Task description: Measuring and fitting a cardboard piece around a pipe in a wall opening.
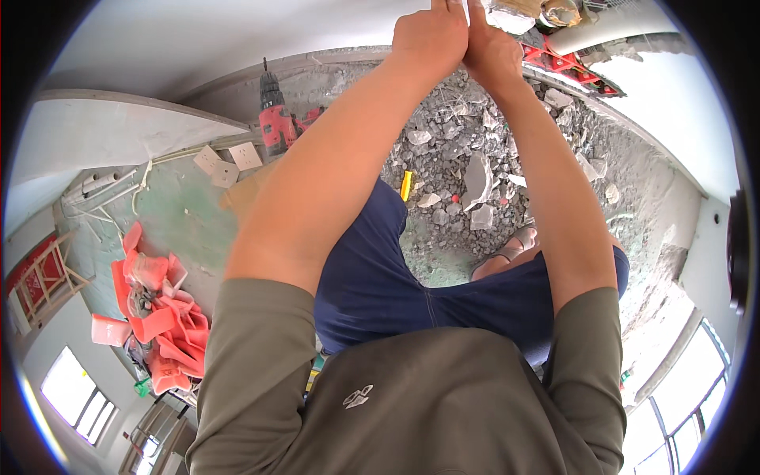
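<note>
Looking down through the head view, I see the person's left hand (431,36) and right hand (492,55) side by side at the far edge, close enough that they seem to touch. Their fingertips run out of sight, so I can't tell whether either is open, closed or gripping something; anything they hold lies beyond that edge, with the pale wall (317,28) just left of them and broken grey rubble (455,119) spread below on the near side. What worries me is the footing: one foot, in an open sandal (500,255), stands at the near edge of those loose chunks, and a shift of weight could turn a piece underneath or scrape bare toes. A thing let slip at arm's reach would probably drop into the debris and be awkward to find. The yellow handle (407,186) lies among the stones between the knees, where a step could roll it. On the left, the red-and-black power drill (275,123) stands with its bit pointing up, close to the left forearm; a careless backward sweep might knock it over or catch skin. The white wall plates (245,156) near it could crack if it toppled their way.
</note>
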